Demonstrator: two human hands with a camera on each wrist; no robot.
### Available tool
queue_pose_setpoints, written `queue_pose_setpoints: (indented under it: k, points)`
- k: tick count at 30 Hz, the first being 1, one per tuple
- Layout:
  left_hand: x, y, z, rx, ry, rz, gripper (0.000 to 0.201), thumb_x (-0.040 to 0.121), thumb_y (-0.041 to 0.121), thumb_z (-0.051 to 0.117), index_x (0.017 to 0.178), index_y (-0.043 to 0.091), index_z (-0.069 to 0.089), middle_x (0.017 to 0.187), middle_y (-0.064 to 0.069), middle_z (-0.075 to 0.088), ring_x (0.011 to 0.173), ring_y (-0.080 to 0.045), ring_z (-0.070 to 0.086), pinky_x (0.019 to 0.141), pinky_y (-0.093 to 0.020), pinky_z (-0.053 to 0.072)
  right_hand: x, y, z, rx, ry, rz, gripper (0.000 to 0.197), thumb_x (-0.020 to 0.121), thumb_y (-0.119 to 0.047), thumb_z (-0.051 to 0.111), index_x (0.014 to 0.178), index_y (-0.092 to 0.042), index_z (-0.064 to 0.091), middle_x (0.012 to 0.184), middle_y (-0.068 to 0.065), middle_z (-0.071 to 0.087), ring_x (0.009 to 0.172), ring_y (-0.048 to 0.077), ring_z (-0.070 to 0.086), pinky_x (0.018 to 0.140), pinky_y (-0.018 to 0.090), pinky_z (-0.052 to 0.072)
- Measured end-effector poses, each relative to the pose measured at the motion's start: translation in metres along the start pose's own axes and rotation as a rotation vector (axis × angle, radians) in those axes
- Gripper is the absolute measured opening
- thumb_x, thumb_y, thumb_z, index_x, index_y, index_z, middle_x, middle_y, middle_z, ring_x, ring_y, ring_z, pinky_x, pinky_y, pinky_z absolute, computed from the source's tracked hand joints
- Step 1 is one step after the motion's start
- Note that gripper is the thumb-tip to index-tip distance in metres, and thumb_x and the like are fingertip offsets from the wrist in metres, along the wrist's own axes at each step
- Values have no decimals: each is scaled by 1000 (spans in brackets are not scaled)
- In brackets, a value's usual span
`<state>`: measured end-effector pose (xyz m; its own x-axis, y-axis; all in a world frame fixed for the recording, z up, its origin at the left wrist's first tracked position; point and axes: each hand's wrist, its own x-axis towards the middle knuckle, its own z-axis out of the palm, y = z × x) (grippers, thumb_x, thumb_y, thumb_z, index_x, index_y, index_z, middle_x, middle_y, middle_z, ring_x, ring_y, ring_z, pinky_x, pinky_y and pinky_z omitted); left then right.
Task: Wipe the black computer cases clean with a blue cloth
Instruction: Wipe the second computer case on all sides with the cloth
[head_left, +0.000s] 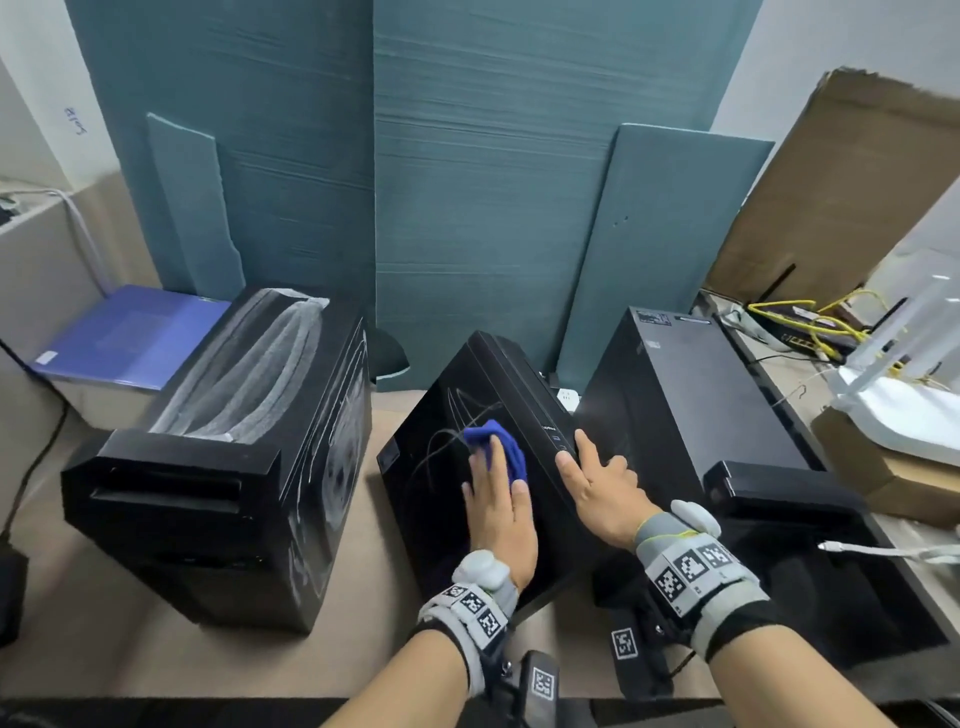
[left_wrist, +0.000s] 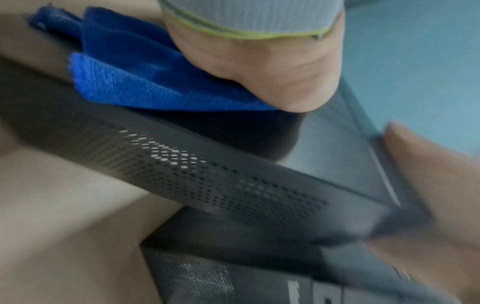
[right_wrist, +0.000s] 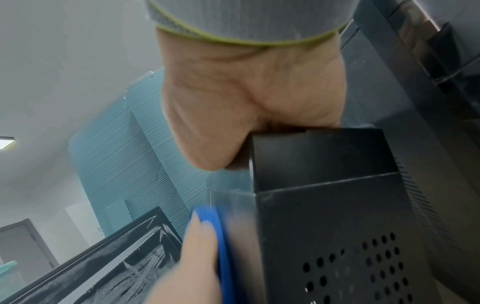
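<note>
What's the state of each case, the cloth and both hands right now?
middle case: tilted, glossy side panel up, faint streaks on it.
blue cloth: bunched, pressed against the middle case's side panel.
left hand: flat, fingers straight, pressing the cloth.
right hand: resting on the middle case's upper edge, steadying it.
left case: upright, heavy whitish smears.
right case: upright, untouched by either hand.
</note>
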<state>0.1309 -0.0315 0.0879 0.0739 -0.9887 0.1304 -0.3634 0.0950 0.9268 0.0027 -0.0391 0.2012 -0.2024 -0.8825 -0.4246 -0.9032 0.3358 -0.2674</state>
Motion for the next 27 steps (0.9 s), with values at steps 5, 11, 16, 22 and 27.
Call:
queue_pose_setpoints:
  k: [5, 11, 16, 22, 27]
  points:
    - [28, 24, -7, 128, -79, 312, 58, 105, 38, 21, 158, 42, -1, 168, 12, -8, 154, -8, -11, 123, -33, -9, -7, -5, 4, 4, 31, -12, 74, 96, -70, 9, 162, -37, 1, 149, 22, 32, 132, 45, 35, 109, 53, 30]
    - [49, -63, -26, 112, -22, -248, 58, 108, 35, 26, 161, 32, 0, 169, 0, 0, 156, -19, -1, 123, -42, 0, -10, -9, 1, -25, 37, 17, 77, 98, -72, 26, 161, -39, -2, 148, 23, 33, 136, 43, 36, 112, 52, 31]
    - [24, -134, -29, 114, -64, -657, 59, 108, 46, 18, 158, 33, -10, 169, -2, -9, 156, -25, 0, 124, -42, 2, -10, -13, 5, 36, 68, 19, 78, 94, -74, 35, 159, -42, 5, 149, 18, 33, 139, 39, 33, 113, 51, 31]
    - [27, -68, -23, -91, -113, -258, 60, 108, 32, 28, 159, 37, -4, 168, 2, -10, 154, -15, -10, 125, -39, -5, -2, -11, 3, 111, 81, 32, 84, 86, -78, 50, 154, -41, 15, 145, 12, 36, 137, 37, 35, 111, 50, 32]
    - [68, 4, -17, 67, -209, 237, 63, 102, 32, 22, 159, 40, -4, 167, 13, -16, 152, -6, -19, 119, -25, -15, -2, -12, 10, 82, 201, 20, 83, 84, -79, 50, 150, -37, 24, 135, 14, 45, 128, 37, 44, 107, 50, 38]
